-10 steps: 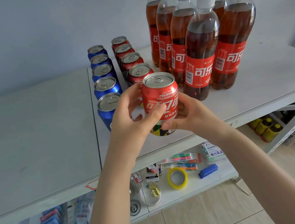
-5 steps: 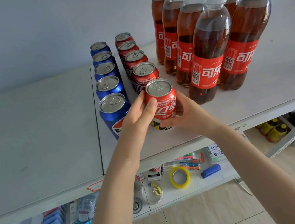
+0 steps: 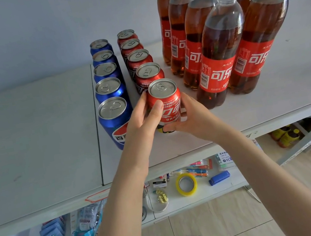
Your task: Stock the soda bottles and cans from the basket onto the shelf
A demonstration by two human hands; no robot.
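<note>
1. A red cola can [image 3: 165, 103] stood upright at the near end of the red row on the white shelf [image 3: 272, 101], held between both hands.
2. The left hand [image 3: 142, 120] wrapped the can's left side; its thumb [image 3: 157, 108] pressed on the front of the label and its fingers curled round the far left of the can.
3. The right hand [image 3: 190, 119] cupped the can's right side low down, with its thumb [image 3: 173, 128] lying under the label near the base; its fingers were mostly hidden behind the can, so I could not tell how they were spread.
4. Whether the can's base touched the shelf could not be told, because the hands covered it.
5. Four more red cans [image 3: 140, 62] stood in a line running far from the held can, the nearest of them just behind it.
6. A row of five blue cans [image 3: 110, 88] ran parallel just to the left; the nearest blue can [image 3: 114, 121] stood beside the left hand.
7. To the right, six cola bottles [image 3: 219, 48] with white caps and red labels stood upright in two rows, the nearest one close to the right hand.
8. On a lower shelf [image 3: 205, 194] lay a yellow tape roll [image 3: 186, 184], a blue stapler [image 3: 219, 177] and packets of small goods.
</note>
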